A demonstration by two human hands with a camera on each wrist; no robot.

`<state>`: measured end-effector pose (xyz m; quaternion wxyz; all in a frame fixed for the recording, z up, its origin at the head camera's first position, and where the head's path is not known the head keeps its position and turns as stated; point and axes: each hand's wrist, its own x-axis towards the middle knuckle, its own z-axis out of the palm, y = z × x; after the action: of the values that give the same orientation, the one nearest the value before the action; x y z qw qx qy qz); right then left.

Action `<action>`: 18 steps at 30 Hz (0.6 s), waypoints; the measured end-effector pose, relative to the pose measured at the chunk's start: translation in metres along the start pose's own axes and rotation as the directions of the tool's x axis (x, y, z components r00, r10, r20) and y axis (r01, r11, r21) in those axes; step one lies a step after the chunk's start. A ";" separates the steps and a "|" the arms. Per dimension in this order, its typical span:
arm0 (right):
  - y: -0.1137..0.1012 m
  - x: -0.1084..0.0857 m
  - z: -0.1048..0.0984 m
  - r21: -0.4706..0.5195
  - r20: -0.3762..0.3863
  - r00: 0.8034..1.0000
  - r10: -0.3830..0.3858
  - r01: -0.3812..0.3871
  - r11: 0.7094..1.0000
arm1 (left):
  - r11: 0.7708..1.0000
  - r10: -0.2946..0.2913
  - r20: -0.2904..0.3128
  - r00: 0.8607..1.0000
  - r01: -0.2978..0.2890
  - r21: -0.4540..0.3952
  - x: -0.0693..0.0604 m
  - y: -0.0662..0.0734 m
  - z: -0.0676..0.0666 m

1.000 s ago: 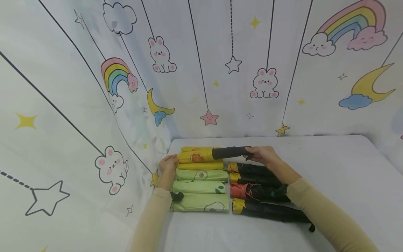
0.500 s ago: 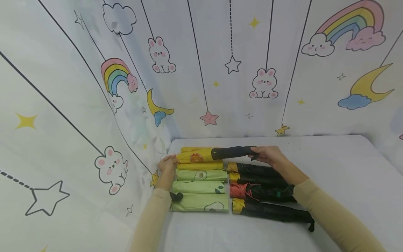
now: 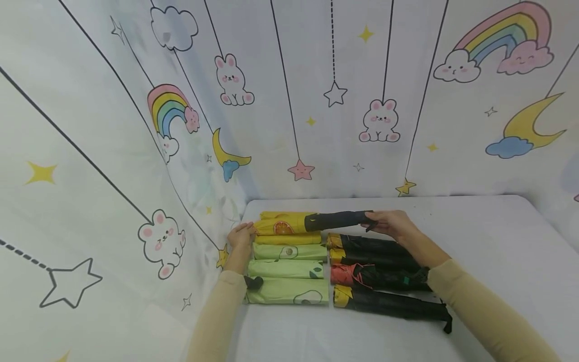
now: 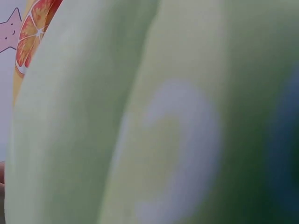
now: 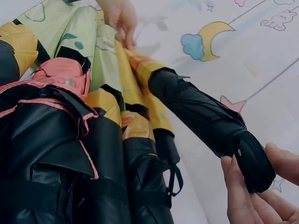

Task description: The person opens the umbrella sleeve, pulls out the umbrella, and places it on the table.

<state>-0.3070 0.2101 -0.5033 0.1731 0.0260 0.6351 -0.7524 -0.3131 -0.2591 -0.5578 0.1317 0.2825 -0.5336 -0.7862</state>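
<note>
My left hand (image 3: 241,235) pinches the left end of a yellow sleeve (image 3: 296,223) with an orange-slice print. Out of the sleeve's right end sticks a black folded umbrella (image 3: 339,219), tilted slightly upward. My right hand (image 3: 392,224) pinches that umbrella's outer end, where a short black strap hangs; fingertips and thumb lie on either side of it in the right wrist view. How much of the umbrella is inside the sleeve is hidden. A blurred green avocado-print sleeve (image 4: 70,116) fills most of the left wrist view.
Below lie more yellow sleeves (image 3: 294,238) and several green avocado-print sleeves (image 3: 287,290) in a column. Right of them are several black folded umbrellas (image 3: 384,301) with yellow or red ends (image 3: 342,274). A printed cloth wall (image 3: 344,151) borders the white table (image 3: 475,226).
My right hand has moved a little to the right with the black umbrella's end, and slightly more of the black shows outside the sleeve. The left hand has stayed in place.
</note>
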 end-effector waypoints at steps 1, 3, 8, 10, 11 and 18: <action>0.000 0.000 -0.001 0.001 0.010 1.000 -0.003 0.003 1.000 | 1.000 0.001 -0.004 1.000 -0.001 -0.005 0.000 0.000 0.000; -0.001 0.000 -0.002 0.009 0.007 1.000 -0.002 0.002 1.000 | 1.000 0.002 -0.011 1.000 -0.002 -0.020 0.001 0.000 0.001; -0.001 -0.002 -0.008 -0.008 0.001 1.000 0.004 -0.004 1.000 | 0.999 -0.007 -0.011 1.000 0.006 -0.033 0.001 0.000 0.002; -0.001 -0.003 -0.010 -0.015 -0.004 1.000 0.007 -0.007 1.000 | 1.000 -0.009 -0.010 1.000 0.009 -0.027 0.001 0.000 0.002; -0.002 -0.003 -0.012 -0.017 0.002 1.000 0.005 -0.005 1.000 | 1.000 -0.009 -0.011 1.000 0.009 -0.026 0.001 0.000 0.002; -0.004 -0.011 -0.021 -0.021 -0.010 1.000 0.017 -0.017 1.000 | 0.999 -0.019 -0.014 1.000 0.019 -0.038 0.001 0.001 0.001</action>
<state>-0.3021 0.2334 -0.5007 0.1768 0.0332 0.6437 -0.7438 -0.3145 -0.2589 -0.5570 0.1335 0.2907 -0.5148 -0.7954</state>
